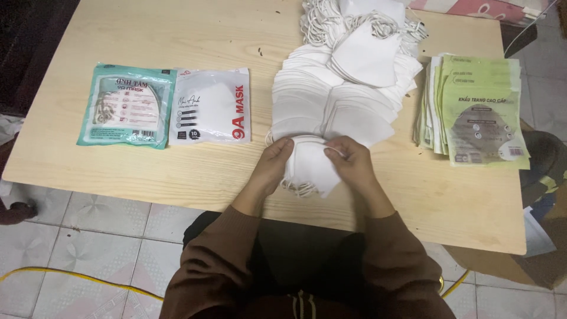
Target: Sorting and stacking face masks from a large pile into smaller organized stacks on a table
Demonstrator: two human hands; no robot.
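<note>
Held between both hands: a small stack of folded white face masks [310, 168], close to the near edge of the wooden table [177, 177], about midway along it. Left hand [273, 165] closed on the stack's left side, fingers curled over the top and thumb tucked under, as far as could be told. Right hand [352, 162] closed on the right side, fingertips pinching the upper right corner near an ear loop. Long axis of the stack ran roughly left to right, between the two palms, its pointed fold aimed down toward the near edge. Neither hand nearer than the other; both already touching. Ear loops hung below the stack, just over the near edge.

Directly beyond the fingers, toward the far edge: the large fanned pile of loose white masks [342, 88], its nearest masks just beside the held stack. Toward the right edge: a stack of pale green flat pouches [481, 112], well apart from the right hand. Toward the left edge: a white mask packet [211, 106] and, touching it, a teal mask packet [127, 106], lying flat.
</note>
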